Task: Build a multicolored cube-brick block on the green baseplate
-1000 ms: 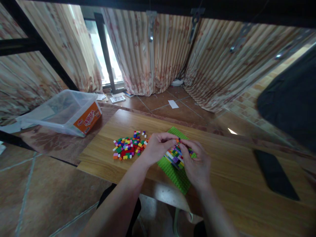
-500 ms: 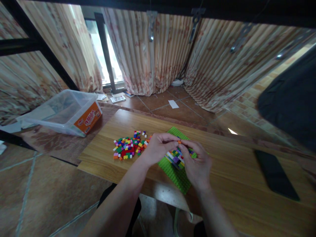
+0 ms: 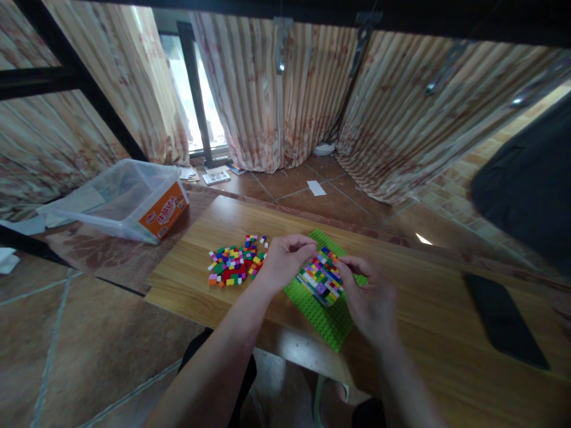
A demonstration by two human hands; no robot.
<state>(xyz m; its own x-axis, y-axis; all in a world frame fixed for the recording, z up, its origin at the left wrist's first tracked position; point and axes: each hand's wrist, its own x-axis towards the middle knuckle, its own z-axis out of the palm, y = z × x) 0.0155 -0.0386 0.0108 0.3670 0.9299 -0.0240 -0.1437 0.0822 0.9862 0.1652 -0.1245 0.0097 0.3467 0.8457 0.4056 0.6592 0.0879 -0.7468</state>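
Loose bricks (image 3: pixel 229 264) on the tabletop (image 3: pixel 423 339), then the left hand (image 3: pixel 281 261), thumb and finger curled close. The brick build (image 3: pixel 321 274) sits on the green baseplate (image 3: pixel 330 333) between both hands — easier to see since they moved apart. Right hand (image 3: pixel 372 300) is at its right edge — can't tell if either's pinching anything.

The right grip (image 3: pixel 371 300) partly hides the baseplate (image 3: pixel 322 321).
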